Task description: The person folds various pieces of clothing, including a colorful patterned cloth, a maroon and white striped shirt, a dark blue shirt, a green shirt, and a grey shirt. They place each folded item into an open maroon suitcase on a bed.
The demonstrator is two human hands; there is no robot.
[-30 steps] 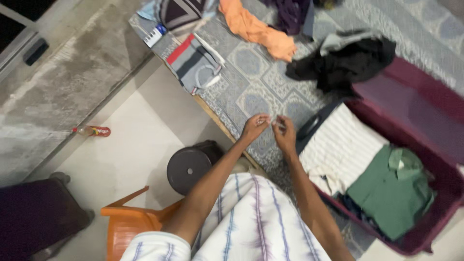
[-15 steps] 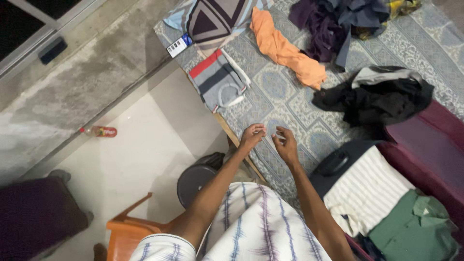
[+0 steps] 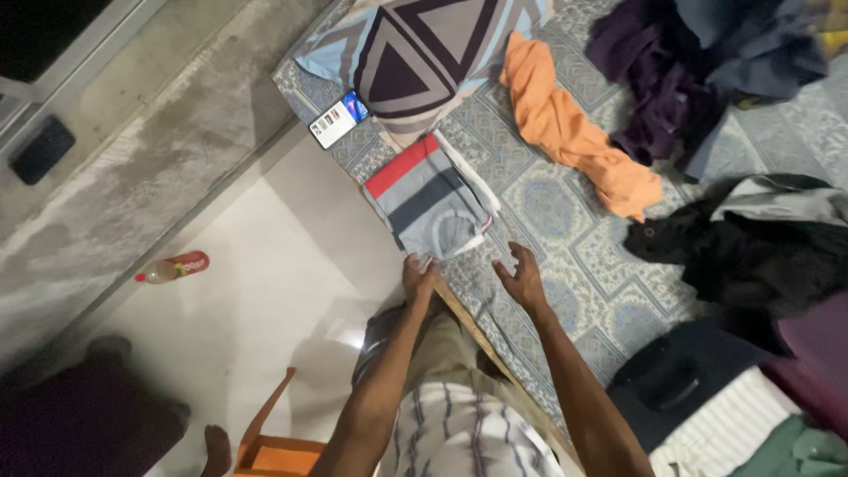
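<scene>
The folded shirt (image 3: pixel 428 205) lies in the middle of the frame, at the edge of the patterned bedspread (image 3: pixel 565 221), just below a triangle-print pillow (image 3: pixel 424 53). It is grey with a red band, a dark stripe and a white edge. It looks soft, light and limp, likely to sag or unfold if lifted by one corner; the two lower corners seem the best places to hold. The left hand (image 3: pixel 419 278) touches its lower edge with fingers curled, the grip unclear. The right hand (image 3: pixel 523 278) hovers open and empty just beside it.
</scene>
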